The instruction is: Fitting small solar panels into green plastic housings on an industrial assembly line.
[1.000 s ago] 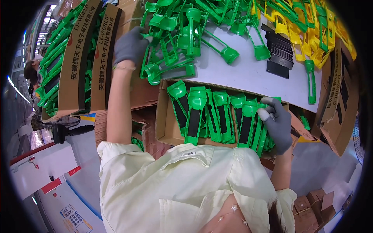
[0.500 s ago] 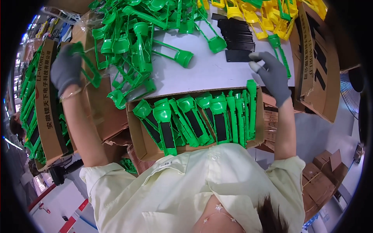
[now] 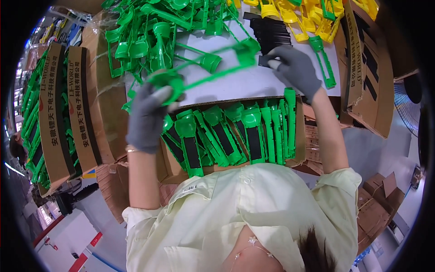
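Observation:
My left hand (image 3: 152,111), in a grey glove, is closed round the round end of a green plastic frame (image 3: 213,75). The frame has a long open middle; it is blurred and tilts up to the right over the white table. My right hand (image 3: 297,70), gloved too, pinches the edge of a thin black plate (image 3: 263,60) at the near end of a row of black plates (image 3: 271,34). Below both hands, a cardboard box (image 3: 181,171) holds several green frames (image 3: 217,127), some with black plates set in their middles.
A large heap of green frames (image 3: 145,43) lies at the back left, yellow frames (image 3: 312,18) at the back right. One loose green frame (image 3: 324,63) rests right of my right hand. Cardboard flaps (image 3: 84,104) rise on the left, another box (image 3: 362,81) on the right.
My left hand has swung right and inward from the far left, bringing the green frame over the table. My right hand has moved left and closed on the black plate.

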### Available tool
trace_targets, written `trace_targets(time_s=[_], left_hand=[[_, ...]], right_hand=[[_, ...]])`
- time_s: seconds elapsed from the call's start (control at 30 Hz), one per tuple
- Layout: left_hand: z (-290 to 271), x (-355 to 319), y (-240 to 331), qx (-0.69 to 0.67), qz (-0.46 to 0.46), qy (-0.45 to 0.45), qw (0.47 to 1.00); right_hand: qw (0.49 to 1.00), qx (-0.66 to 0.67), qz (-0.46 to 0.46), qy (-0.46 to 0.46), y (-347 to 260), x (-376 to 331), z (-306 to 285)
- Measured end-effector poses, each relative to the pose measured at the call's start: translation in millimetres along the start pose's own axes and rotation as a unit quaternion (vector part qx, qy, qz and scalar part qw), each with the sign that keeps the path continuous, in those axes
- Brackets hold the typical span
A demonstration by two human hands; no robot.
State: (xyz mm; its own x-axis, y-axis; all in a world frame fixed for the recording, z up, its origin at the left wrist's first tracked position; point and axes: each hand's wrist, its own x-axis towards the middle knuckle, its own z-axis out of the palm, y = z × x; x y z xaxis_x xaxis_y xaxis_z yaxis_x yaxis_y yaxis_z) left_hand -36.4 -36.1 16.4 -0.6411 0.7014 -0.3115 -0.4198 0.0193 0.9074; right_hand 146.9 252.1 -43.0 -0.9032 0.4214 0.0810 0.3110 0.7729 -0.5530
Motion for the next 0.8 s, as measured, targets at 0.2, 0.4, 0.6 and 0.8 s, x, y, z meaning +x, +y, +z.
trace_targets(time_s=[0.2, 0.4, 0.6, 0.8], left_hand=[[22.6, -11.9, -43.8, -0.069, -0.091, -0.061, 0.992], [40.6, -18.1, -48.6, -0.079, -0.092, -0.089, 0.989], [43.9, -28.8, -51.6, -0.080, -0.090, -0.098, 0.988], [46.6, -34.2, -52.8, -0.075, -0.097, -0.098, 0.988]], right_hand=[[0.904, 0.329, 0.151, 0.227, -79.9, -44.1, -45.1], [0.881, 0.423, 0.163, 0.132, -115.8, -68.3, -27.1], [0.919, 0.354, 0.164, 0.062, -120.4, -78.7, -3.2], [0.938, 0.317, 0.115, 0.078, -121.9, -82.6, 5.6]])
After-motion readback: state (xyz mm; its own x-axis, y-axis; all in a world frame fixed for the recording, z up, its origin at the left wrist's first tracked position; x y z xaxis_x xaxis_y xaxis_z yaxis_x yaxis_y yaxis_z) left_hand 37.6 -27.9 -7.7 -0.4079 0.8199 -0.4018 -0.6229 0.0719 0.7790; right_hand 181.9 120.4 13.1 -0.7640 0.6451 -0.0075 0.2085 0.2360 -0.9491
